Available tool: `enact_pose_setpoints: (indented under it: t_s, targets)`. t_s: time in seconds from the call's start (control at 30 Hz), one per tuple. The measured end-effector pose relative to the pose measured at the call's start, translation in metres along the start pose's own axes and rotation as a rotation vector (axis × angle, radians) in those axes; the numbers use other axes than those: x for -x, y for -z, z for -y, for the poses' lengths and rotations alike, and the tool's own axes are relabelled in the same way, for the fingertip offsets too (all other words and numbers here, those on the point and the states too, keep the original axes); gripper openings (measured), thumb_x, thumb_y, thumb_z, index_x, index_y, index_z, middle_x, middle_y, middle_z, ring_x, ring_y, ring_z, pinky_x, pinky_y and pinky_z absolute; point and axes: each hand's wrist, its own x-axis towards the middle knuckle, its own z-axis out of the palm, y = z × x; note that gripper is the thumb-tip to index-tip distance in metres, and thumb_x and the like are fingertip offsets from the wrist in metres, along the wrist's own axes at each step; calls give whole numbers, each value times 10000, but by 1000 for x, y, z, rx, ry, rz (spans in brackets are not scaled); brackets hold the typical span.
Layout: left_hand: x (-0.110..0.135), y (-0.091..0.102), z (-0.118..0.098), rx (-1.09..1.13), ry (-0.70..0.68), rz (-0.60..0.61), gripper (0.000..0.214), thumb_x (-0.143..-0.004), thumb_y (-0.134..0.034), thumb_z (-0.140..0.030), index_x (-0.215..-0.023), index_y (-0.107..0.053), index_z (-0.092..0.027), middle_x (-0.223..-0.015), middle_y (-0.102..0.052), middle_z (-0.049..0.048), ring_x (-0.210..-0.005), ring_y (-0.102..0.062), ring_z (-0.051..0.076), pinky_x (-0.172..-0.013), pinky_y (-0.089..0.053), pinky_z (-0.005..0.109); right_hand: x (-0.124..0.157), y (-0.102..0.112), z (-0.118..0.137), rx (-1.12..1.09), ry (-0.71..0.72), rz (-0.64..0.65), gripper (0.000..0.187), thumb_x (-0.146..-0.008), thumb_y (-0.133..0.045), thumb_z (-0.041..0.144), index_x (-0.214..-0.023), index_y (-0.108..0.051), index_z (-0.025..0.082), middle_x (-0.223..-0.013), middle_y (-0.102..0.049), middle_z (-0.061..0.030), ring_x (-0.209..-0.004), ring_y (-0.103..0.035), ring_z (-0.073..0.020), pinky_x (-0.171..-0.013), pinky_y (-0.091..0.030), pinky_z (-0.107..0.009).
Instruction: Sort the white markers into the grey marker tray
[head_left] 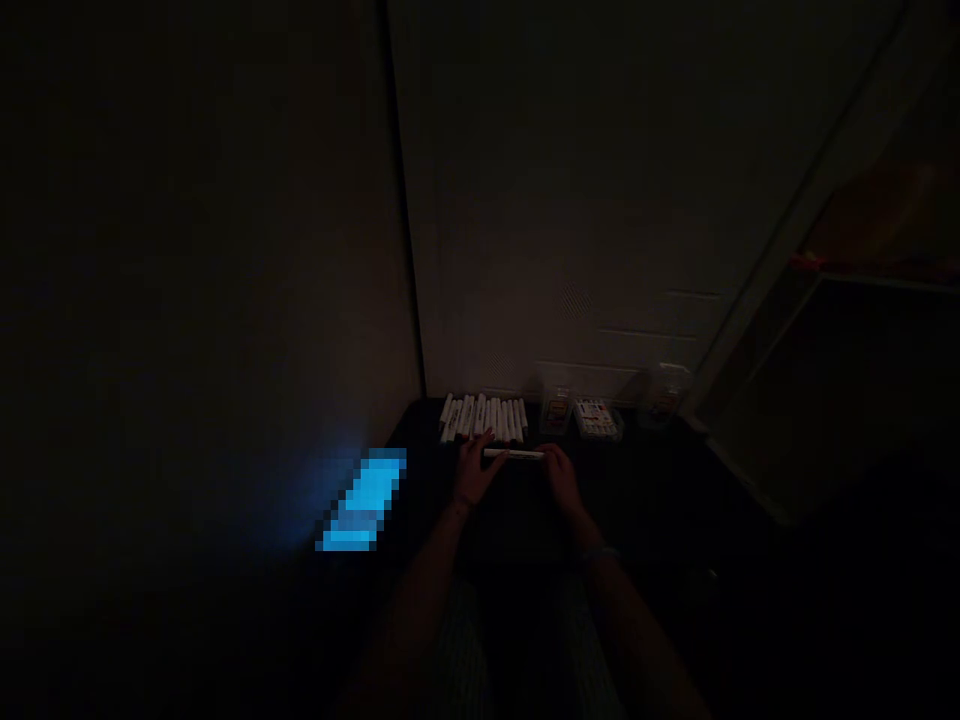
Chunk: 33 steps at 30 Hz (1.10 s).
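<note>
A white marker [517, 455] lies level between my two hands, just above or on the dark table. My left hand [474, 474] has its left end between thumb and fingers, and the fingertips reach close to a row of markers. With its fingers closed, my right hand [561, 476] grips the other end. Several white markers [486, 416] stand side by side in that row behind my left hand. Little light falls here, so fine finger detail is hard to make out.
Behind my right hand are a clear plastic case [557, 412], a case packed with small printed pieces [598, 418] and another clear container [666, 395]. A glowing blue, pixelated screen [364, 500] is at the left. A pale wall [525, 250] rises behind the table [637, 490].
</note>
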Motion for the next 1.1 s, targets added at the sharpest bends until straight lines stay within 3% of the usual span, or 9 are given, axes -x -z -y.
enact_pose_setpoints:
  t_s: [0.17, 0.3, 0.4, 0.67, 1.1]
  targets:
    - [-1, 2, -1, -46, -58, 37, 633, -751, -524, -455, -1309, -303, -252, -1185, -492, 60, -1227, -311, 185, -1028, -277, 363, 2, 1, 8, 1, -37, -1, 263, -734, -373, 301, -779, -605, 187, -626, -541, 11, -626, -462, -132, -583, -357, -221]
    - [1, 2, -5, -88, -12, 17, 691, -705, -566, -477, -1306, -316, -246, -1250, -417, 75, -1217, -330, 211, -1022, -273, 376, 2, 2, 6, 1, -33, -7, 260, -732, -370, 300, -774, -603, 191, -614, -530, 14, -619, -457, -131, -577, -353, -218]
    - [2, 4, -10, -124, -55, 22, 736, -679, -583, -503, -1315, -296, -266, -1302, -376, 72, -1227, -302, 231, -1024, -249, 401, 0, 2, 0, 2, -10, -27, 267, -739, -357, 302, -776, -596, 189, -622, -526, 13, -612, -450, -127, -569, -346, -214]
    - [2, 9, -18, -222, -71, 7, 686, -698, -549, -525, -1305, -300, -324, -1404, -248, 28, -1249, -221, 273, -1009, -220, 454, 0, 2, 1, 7, -30, -25, 260, -729, -366, 289, -791, -597, 188, -624, -531, 12, -621, -455, -131, -579, -351, -218]
    - [2, 8, -17, -203, -84, 1, 686, -703, -548, -512, -1311, -291, -323, -1402, -258, 16, -1253, -226, 261, -1017, -213, 445, -3, -1, -17, 34, 11, -44, 281, -747, -345, 315, -801, -587, 184, -697, -551, 11, -663, -463, -129, -602, -349, -213]
